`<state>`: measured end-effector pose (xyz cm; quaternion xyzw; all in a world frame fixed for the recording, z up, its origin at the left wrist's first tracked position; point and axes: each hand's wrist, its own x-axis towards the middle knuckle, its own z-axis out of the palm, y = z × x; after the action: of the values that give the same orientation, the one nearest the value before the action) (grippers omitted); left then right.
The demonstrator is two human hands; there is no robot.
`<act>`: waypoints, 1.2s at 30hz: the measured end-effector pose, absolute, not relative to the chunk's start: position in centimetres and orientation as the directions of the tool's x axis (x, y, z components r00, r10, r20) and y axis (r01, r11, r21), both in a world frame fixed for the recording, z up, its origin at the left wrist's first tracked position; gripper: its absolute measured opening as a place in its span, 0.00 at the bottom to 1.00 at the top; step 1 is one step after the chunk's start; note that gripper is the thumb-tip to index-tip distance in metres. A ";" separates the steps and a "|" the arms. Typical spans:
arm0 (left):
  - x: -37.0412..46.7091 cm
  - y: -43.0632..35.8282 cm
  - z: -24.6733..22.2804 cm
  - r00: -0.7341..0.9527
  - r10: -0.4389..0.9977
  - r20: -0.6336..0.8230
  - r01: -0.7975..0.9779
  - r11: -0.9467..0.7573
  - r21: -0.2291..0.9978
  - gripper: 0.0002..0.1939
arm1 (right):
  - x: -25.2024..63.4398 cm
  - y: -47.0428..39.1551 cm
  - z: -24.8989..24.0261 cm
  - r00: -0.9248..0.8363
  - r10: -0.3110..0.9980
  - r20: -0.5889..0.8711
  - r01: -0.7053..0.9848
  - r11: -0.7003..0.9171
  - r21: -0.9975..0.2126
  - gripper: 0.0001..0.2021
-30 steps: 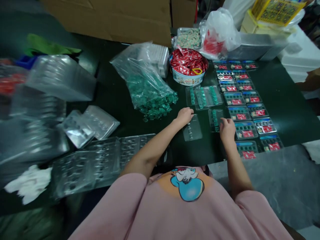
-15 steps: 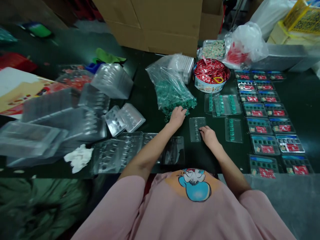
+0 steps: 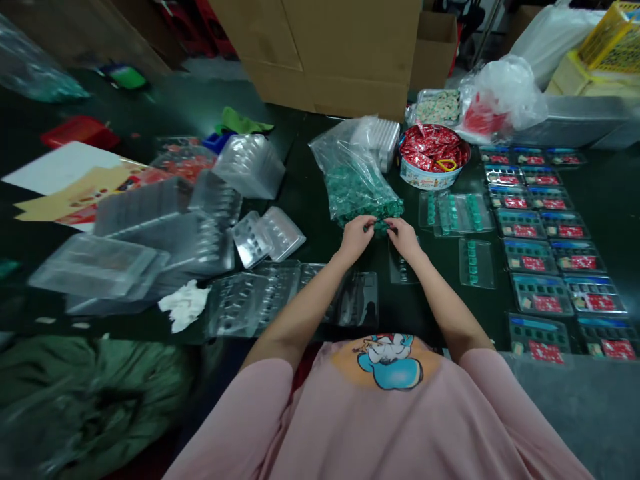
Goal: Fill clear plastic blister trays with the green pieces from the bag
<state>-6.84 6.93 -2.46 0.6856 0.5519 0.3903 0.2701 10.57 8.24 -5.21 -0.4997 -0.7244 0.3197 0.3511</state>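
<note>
A clear plastic bag lies on the dark table with small green plastic pieces spilling from its mouth. At the near edge of this pile my left hand has its thumb and fingers pinched on green pieces. My right hand faces it from the other side, fingertips also closed on pieces there. Exactly how many each holds is too small to see. Partly hidden under my right wrist lies a clear blister tray with a column of small cavities. To its right is a similar tray with green pieces in its column.
Behind it lie overlapping filled trays. A round tin holds red packets. Two columns of packed trays line the right side. Clear trays and stacked plastic shells cover the left, beside a crumpled white tissue.
My right hand has left the clear tray and moved up to the green pile, beside my left hand. My left hand has shifted slightly nearer me. The camera view has turned a little left.
</note>
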 end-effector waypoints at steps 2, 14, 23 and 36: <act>-6.0 6.8 -2.3 0.018 0.993 0.118 0.283 -0.118 0.952 0.13 | 11.3 7.5 -5.3 -0.263 0.951 0.161 0.297 0.238 -0.925 0.17; -1.6 5.9 -2.4 0.167 0.933 -0.319 -0.369 0.359 0.857 0.21 | 14.1 4.7 -4.4 -0.049 0.991 0.121 0.073 0.125 -0.990 0.13; -1.5 5.6 -2.6 0.196 0.930 -0.311 -0.410 0.366 0.835 0.20 | 14.2 4.5 -3.6 0.013 0.994 0.109 0.099 0.107 -0.989 0.09; -1.9 5.7 -2.6 0.251 0.883 -0.396 -0.492 0.469 0.734 0.14 | 14.9 4.7 -3.7 0.050 0.985 0.164 0.188 0.152 -0.970 0.07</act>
<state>-1.91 5.74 -2.65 0.2400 0.4078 0.4560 0.7537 14.88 4.66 -3.70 -0.5188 -0.5655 0.3937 0.5060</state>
